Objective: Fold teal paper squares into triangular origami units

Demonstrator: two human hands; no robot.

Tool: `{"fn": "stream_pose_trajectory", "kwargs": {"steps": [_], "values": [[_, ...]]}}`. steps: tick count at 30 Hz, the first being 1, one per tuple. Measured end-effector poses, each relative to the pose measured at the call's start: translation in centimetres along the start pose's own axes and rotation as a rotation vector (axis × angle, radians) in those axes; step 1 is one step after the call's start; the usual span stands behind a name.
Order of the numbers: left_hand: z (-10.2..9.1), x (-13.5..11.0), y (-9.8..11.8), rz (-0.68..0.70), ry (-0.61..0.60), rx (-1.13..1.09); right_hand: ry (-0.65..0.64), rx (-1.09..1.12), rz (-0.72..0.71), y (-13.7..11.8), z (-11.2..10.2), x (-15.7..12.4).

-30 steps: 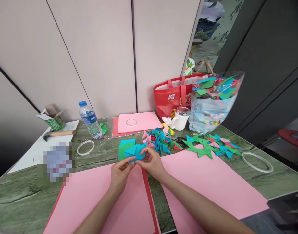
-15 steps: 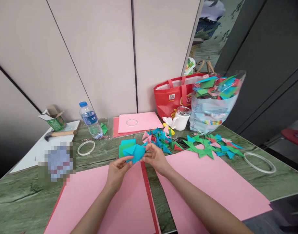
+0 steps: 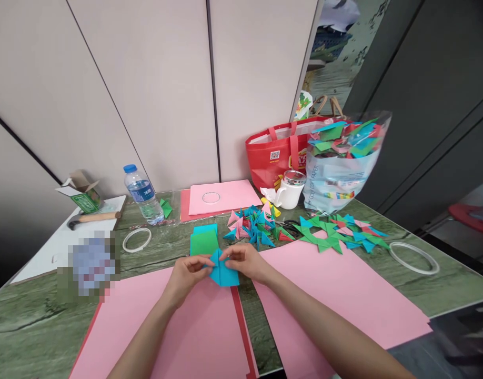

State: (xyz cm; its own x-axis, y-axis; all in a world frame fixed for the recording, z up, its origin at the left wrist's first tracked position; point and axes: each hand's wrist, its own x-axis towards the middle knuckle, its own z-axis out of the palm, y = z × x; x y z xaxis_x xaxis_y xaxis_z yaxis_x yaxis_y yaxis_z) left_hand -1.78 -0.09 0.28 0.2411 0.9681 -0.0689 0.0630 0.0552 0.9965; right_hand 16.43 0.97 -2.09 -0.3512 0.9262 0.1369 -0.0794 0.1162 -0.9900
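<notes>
A blue sheet of folded paper point(image 3: 225, 275) is held between my two hands, its top coming to a point and a crease running down its middle. My left hand point(image 3: 186, 275) pinches its left edge between thumb and fingers. On the other side, my right hand point(image 3: 247, 261) grips it near the top with thumb and forefinger. Just behind lies a small stack of green and blue paper squares point(image 3: 204, 242). Pink paper sheets point(image 3: 198, 321) with red beneath lie under my left hand, and more pink sheets point(image 3: 344, 300) are by my right forearm.
Folded paper pieces point(image 3: 257, 223) are heaped beyond my hands, with star-shaped paper rings point(image 3: 324, 237) to their right. Behind stand a white mug point(image 3: 291, 192), a paper-filled plastic bag point(image 3: 332, 179) and a red bag point(image 3: 265, 158). A water bottle point(image 3: 143, 196) and hammer point(image 3: 95, 217) are left.
The blue paper has been turned and brought down nearer me; it now shows a pointed top and centre crease. Both hands have shifted with it, and the view has moved slightly.
</notes>
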Motion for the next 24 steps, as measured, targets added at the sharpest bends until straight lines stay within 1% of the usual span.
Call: {"fn": "stream_pose_trajectory", "kwargs": {"steps": [1,3,5,8,11,14,17,19,21,24], "values": [[-0.1,0.0,0.0,0.021,0.038,-0.024,0.023,-0.003,0.002,0.2,0.1,0.0],[-0.1,0.0,0.1,0.056,0.089,-0.098,0.115,0.010,-0.005,0.5,0.2,0.0],[0.1,0.0,0.2,0.057,0.075,-0.165,0.200,0.007,-0.036,0.7,0.3,0.1],[0.5,-0.1,-0.1,0.017,0.034,-0.187,0.239,-0.065,-0.109,0.5,0.5,0.1],[0.7,-0.1,-0.6,0.004,0.082,-0.193,0.200,-0.170,-0.171,0.2,0.6,-0.1],[0.5,0.2,-0.9,-0.008,0.149,-0.202,0.130,-0.261,-0.226,-0.2,0.6,-0.3],[0.2,0.4,-0.9,-0.012,0.207,-0.241,0.027,-0.277,-0.267,-0.3,0.6,-0.5],[0.1,0.6,-0.9,-0.007,0.240,-0.271,-0.016,-0.285,-0.285,-0.3,0.6,-0.7],[0.1,0.6,-0.9,-0.003,0.252,-0.282,-0.022,-0.338,-0.308,-0.2,0.6,-0.8],[0.2,0.5,-0.9,0.007,0.229,-0.268,-0.007,-0.436,-0.345,-0.2,0.5,-0.8]]}}
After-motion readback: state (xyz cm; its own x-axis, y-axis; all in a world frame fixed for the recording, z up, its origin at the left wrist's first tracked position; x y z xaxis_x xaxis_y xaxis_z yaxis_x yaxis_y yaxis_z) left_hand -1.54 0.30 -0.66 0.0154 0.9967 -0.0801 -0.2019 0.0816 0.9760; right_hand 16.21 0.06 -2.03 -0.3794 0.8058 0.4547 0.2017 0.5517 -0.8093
